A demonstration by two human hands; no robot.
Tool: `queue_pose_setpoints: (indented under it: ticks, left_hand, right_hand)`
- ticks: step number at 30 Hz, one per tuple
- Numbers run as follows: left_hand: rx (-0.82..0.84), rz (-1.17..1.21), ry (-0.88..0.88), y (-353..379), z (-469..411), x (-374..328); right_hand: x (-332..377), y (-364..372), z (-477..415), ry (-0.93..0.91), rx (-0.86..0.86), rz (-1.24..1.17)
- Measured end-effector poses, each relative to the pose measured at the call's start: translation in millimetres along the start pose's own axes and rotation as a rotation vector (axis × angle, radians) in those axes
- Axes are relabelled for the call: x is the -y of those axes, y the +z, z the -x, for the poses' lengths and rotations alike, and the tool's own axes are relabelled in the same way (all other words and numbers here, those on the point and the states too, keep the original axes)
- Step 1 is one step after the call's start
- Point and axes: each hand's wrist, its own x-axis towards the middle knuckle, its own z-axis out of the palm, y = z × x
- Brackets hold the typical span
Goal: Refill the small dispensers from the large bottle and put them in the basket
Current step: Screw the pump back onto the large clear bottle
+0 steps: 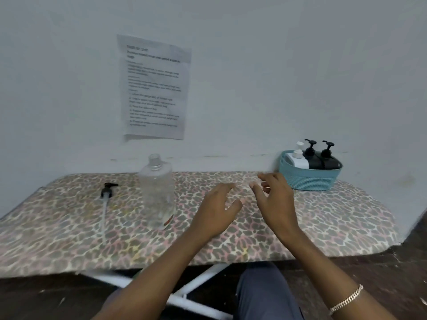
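Note:
A large clear bottle (157, 191) stands upright and uncapped on the leopard-print board (335, 222), left of centre. Its black pump head with a long clear tube (105, 199) lies on the board to the bottle's left. At the back right, a blue woven basket (309, 179) holds several small dispensers: white ones (297, 159) on the left and two black ones (322, 158) beside them. My left hand (216, 210) and my right hand (276, 199) hover over the middle of the board with loose fingers, holding nothing.
A printed sheet (154, 87) is taped to the pale wall behind the board. The board's white metal legs (184, 294) and a dark floor show below its front edge. My knee in dark trousers (263, 294) is near the bottom centre.

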Motion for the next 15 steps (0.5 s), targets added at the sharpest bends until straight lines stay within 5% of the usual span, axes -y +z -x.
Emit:
queue_pose_setpoints:
  ticks: [15]
  left_hand:
    - [-0.429, -0.132, -0.013, -129.0, 115.0, 19.2]
  right_hand:
    - [128.0, 38.3, 61.8, -0.222, 0.206, -0.150]
